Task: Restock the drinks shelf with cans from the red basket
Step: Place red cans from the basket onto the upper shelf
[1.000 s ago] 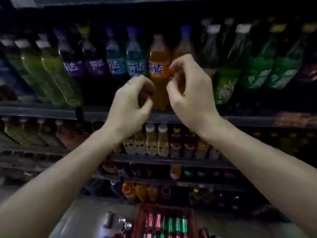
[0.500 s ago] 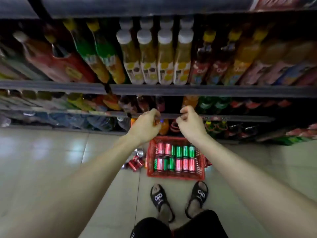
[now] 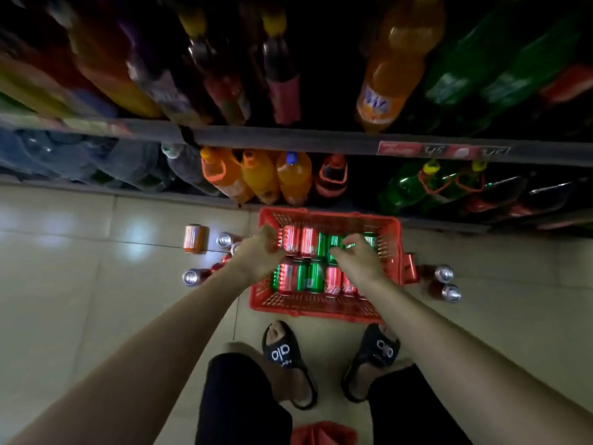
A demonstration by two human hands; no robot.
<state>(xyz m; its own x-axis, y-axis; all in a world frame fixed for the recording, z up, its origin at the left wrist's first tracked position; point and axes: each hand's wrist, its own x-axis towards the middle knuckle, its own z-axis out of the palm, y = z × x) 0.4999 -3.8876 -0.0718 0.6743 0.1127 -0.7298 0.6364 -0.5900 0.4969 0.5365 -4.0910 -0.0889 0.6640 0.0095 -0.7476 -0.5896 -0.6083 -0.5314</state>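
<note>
Your hands dropped from shelf to red basket [image 3: 324, 308]: left hand [image 3: 258, 256] loosely curled, empty; right hand [image 3: 357, 258] fingers reaching green cans [image 3: 333, 244], grip unclear. Next pick starting.

A pale tiled floor [image 3: 80, 284] filled the lower half of the view, glossy enough to carry soft white glare patches toward ten o'clock, with dark grout lines crossing it. Across the top, from nine o'clock through three o'clock, ran dim shelving: a grey shelf edge [image 3: 256, 138] spanned the width, bearing a red price strip [image 3: 426, 150] toward two o'clock. Above and below it stood rows of bottles, orange bottles [image 3: 260, 175] near twelve o'clock and green bottles [image 3: 414, 184] toward two o'clock. The upper tiers lay in deep shadow; light fell mainly on the floor.
</note>
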